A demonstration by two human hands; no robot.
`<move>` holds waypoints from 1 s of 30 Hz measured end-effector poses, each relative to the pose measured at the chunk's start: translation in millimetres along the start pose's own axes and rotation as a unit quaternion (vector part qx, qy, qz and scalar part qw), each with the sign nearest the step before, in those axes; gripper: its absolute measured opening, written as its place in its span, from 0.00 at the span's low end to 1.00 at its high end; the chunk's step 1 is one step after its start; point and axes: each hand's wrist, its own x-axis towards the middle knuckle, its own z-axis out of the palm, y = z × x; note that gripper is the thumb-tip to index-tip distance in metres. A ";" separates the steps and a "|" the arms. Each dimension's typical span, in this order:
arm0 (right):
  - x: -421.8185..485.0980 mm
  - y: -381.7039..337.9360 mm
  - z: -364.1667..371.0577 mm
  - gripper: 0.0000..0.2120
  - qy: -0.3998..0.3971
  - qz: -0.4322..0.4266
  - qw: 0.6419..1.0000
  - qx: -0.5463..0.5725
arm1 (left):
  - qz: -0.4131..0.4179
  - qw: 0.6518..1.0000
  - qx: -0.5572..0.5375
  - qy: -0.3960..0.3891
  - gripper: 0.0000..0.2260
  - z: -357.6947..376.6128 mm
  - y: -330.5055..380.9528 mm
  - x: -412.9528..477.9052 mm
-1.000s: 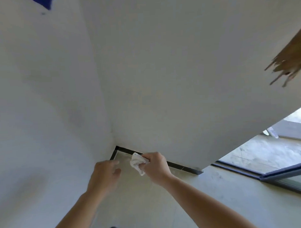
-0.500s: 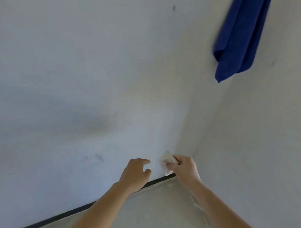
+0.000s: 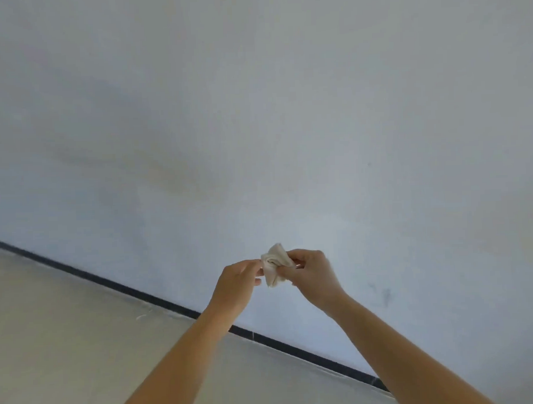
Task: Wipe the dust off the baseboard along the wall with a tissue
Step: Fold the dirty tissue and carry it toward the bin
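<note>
A crumpled white tissue is pinched between both hands in front of the white wall. My right hand grips its right side. The fingertips of my left hand hold its left edge. Both hands are raised above the thin black baseboard, which runs diagonally from the left edge down to the lower right along the foot of the wall. My left forearm crosses over a short stretch of the baseboard and hides it.
Pale beige floor fills the lower left, below the baseboard. Faint smudges mark the wall at the right.
The view has swung left along the wall, away from the corner and the blue cloth. Both hands have lifted off the baseboard, and my left hand has joined my right on the tissue.
</note>
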 end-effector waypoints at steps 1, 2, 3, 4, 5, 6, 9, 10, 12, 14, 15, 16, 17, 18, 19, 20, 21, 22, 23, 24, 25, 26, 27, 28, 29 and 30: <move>11.7 -15.4 34.7 0.05 -0.027 -0.006 1.000 0.014 | -0.016 0.999 -0.025 0.022 0.12 -35.1 -7.5 0.8; 21.4 -30.1 67.4 0.05 -0.052 -0.014 0.998 0.030 | -0.031 0.997 -0.051 0.044 0.11 -68.8 -15.1 0.8; 29.9 -45.2 98.6 0.03 -0.081 -0.020 0.996 0.042 | -0.043 0.994 -0.072 0.067 0.11 -102.5 -23.9 0.5; 37.2 -60.0 127.7 0.03 -0.111 -0.025 0.992 0.052 | -0.062 0.990 -0.088 0.090 0.12 -134.9 -32.2 -0.7; 44.6 -73.5 154.2 0.05 -0.144 -0.029 0.987 0.059 | -0.083 0.985 -0.100 0.110 0.13 -165.3 -40.7 -2.6; 53.1 -86.3 178.8 0.06 -0.176 -0.028 0.982 0.068 | -0.097 0.981 -0.111 0.124 0.14 -193.9 -50.3 -3.9; 83.7 -119.3 245.5 0.12 -0.270 -0.020 0.958 0.095 | -0.107 0.971 -0.135 0.165 0.13 -266.2 -77.1 -4.3; 93.9 -128.7 265.6 0.14 -0.293 -0.016 0.950 0.109 | -0.115 0.964 -0.146 0.191 0.12 -285.9 -85.2 -3.2; 114.7 -145.9 306.4 0.20 -0.322 0.000 0.936 0.140 | -0.130 0.943 -0.180 0.247 0.12 -322.2 -101.9 2.6; 136.0 -160.8 346.5 0.26 -0.343 0.003 0.928 0.148 | -0.141 0.924 -0.204 0.292 0.13 -355.4 -115.7 11.2; 147.7 -168.1 366.6 0.27 -0.352 -0.004 0.926 0.138 | -0.144 0.915 -0.214 0.309 0.14 -372.6 -122.2 16.8; 160.1 -175.4 386.6 0.26 -0.360 -0.013 0.924 0.126 | -0.143 0.909 -0.222 0.323 0.14 -390.5 -128.5 23.4; 173.4 -182.9 406.4 0.24 -0.369 -0.023 0.922 0.113 | -0.143 0.903 -0.228 0.336 0.13 -409.2 -134.1 30.7; 187.7 -190.3 426.6 0.22 -0.376 -0.036 0.920 0.101 | -0.142 0.898 -0.232 0.347 0.13 -429.5 -139.7 39.2; 202.6 -198.0 446.7 0.19 -0.383 -0.047 0.918 0.091 | -0.140 0.893 -0.238 0.356 0.12 -451.5 -144.8 48.9; 218.1 -205.9 467.0 0.18 -0.388 -0.056 0.916 0.082 | -0.139 0.887 -0.247 0.364 0.12 -474.2 -149.1 59.4; 234.4 -214.6 487.2 0.18 -0.396 -0.059 0.913 0.077 | -0.139 0.881 -0.260 0.371 0.11 -497.7 -153.1 70.8; 250.9 -224.4 507.1 0.19 -0.406 -0.057 0.909 0.078 | -0.138 0.874 -0.274 0.377 0.10 -521.1 -157.1 82.6; 266.9 -234.7 526.3 0.21 -0.418 -0.052 0.904 0.080 | -0.135 0.869 -0.287 0.381 0.09 -544.0 -160.6 94.2; 282.2 -245.6 544.8 0.23 -0.430 -0.046 0.898 0.083 | -0.131 0.864 -0.298 0.384 0.09 -565.9 -163.6 105.0; 297.1 -257.2 563.3 0.23 -0.443 -0.036 0.892 0.088 | -0.129 0.858 -0.309 0.388 0.08 -587.1 -166.3 114.5; 311.3 -269.4 582.3 0.23 -0.454 -0.022 0.885 0.098 | -0.126 0.851 -0.325 0.393 0.09 -607.7 -169.3 123.0; 323.7 -282.1 601.2 0.21 -0.465 -0.001 0.878 0.114 | -0.123 0.842 -0.345 0.397 0.10 -627.7 -172.6 130.1; 334.5 -293.8 620.5 0.20 -0.477 0.023 0.869 0.130 | -0.120 0.833 -0.365 0.399 0.11 -647.3 -178.0 135.9; 342.6 -305.3 639.3 0.19 -0.488 0.046 0.860 0.140 | -0.116 0.825 -0.383 0.399 0.12 -665.8 -183.7 140.1; 350.1 -315.9 658.7 0.19 -0.499 0.061 0.853 0.141 | -0.111 0.819 -0.396 0.400 0.13 -684.5 -190.8 143.9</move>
